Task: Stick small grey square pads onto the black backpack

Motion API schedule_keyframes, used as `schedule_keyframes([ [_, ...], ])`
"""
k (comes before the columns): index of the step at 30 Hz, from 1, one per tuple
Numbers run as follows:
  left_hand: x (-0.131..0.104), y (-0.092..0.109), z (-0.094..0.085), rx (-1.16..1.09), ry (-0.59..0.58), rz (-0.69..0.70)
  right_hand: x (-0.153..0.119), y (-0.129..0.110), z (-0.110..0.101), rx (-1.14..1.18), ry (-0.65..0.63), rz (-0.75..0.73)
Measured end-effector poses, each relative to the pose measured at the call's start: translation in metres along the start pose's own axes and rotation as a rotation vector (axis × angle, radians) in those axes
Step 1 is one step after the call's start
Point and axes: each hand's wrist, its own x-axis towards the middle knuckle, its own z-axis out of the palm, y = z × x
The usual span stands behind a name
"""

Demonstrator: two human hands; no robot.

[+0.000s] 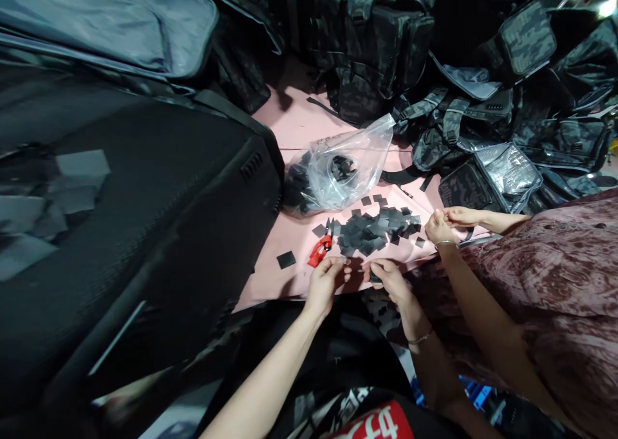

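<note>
And here my right hand (389, 281) is clamping a dark piece (375, 277) between thumb and fingers, over the near edge of the pink table (263, 284). Just left of it, my left hand (329, 273) is bringing thumb and fingertips together, though whether they're gripping anything, I can't tell. Just beyond both hands, a pile of black squares (369, 231) is spreading out! Red snips (319, 251) are lying just past my left hand, a lone square (286, 259) is resting farther left, a clear bag (357, 162) is slumping behind the pile, and a co-worker's hands (441, 228) are meeting to my right.
</note>
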Motion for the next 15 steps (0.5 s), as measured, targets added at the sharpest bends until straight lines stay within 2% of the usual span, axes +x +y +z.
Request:
schedule_keyframes([
  [3, -0.007, 0.001, -0.004, -0.147, -0.011, -0.089, 0.005, 0.006, 0.002, -0.079, 0.161, 0.067],
  [7, -0.012, -0.004, -0.003, -0.208, -0.042, -0.152, 0.020, 0.012, 0.004, -0.105, 0.267, 0.075],
  [11, -0.008, -0.010, 0.001, -0.145, -0.098, -0.116, 0.045, 0.011, -0.002, -0.123, 0.328, -0.023],
  [15, 0.001, -0.014, 0.004, -0.031, -0.105, -0.040, 0.064, -0.005, -0.008, -0.223, 0.344, 0.001],
])
